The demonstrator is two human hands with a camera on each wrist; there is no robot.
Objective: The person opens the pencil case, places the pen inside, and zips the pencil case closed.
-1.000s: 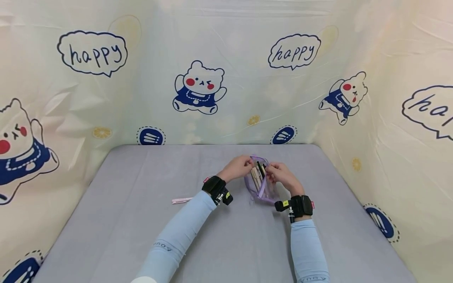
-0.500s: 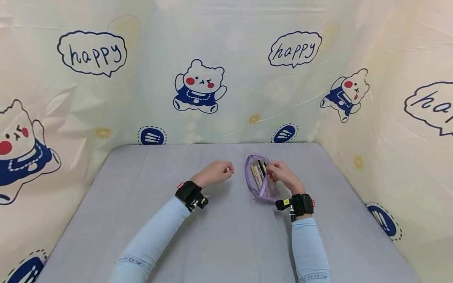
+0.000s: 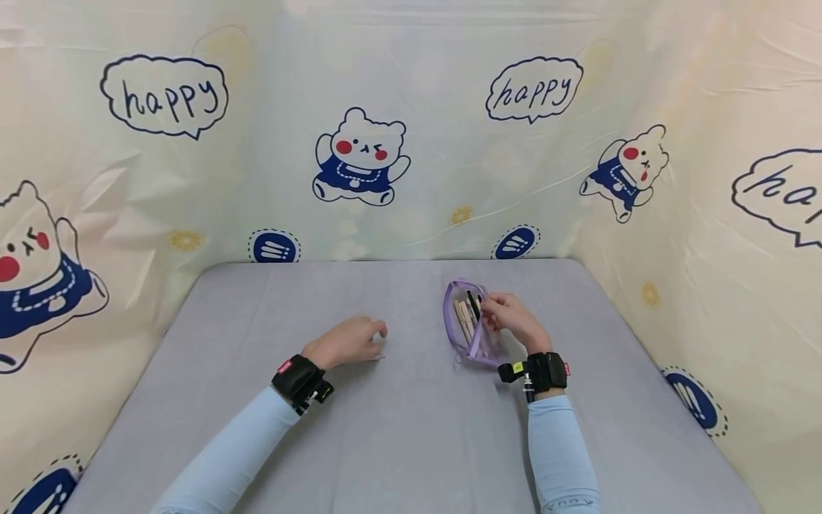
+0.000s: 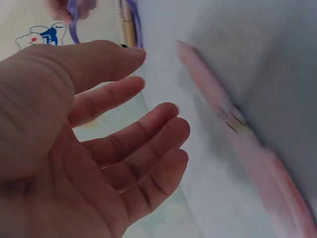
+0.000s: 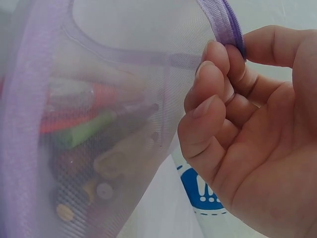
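A see-through mesh pencil case (image 3: 476,345) with purple trim stands on the table, its mouth unzipped. Pale and black pens (image 3: 464,319) show inside; through the mesh in the right wrist view I make out a green pen (image 5: 81,133) among others. Between thumb and fingers, my right hand (image 3: 515,319) pinches the zipped edge (image 5: 225,25) of the case. My left hand (image 3: 347,341) holds nothing; its fingers (image 4: 133,134) are loosely bent and spread from the thumb. Beside them in the left wrist view lies a pink pen (image 4: 213,94), largely hidden by that hand in the head view.
A grey cloth covers the table (image 3: 411,442). Behind and at the sides hangs a pale curtain (image 3: 437,57) printed with bears and "happy" bubbles, meeting the table's back edge.
My left hand has left the pencil case's rim and moved left and nearer, down to the pink pen. The right hand keeps its hold on the case in the same place.
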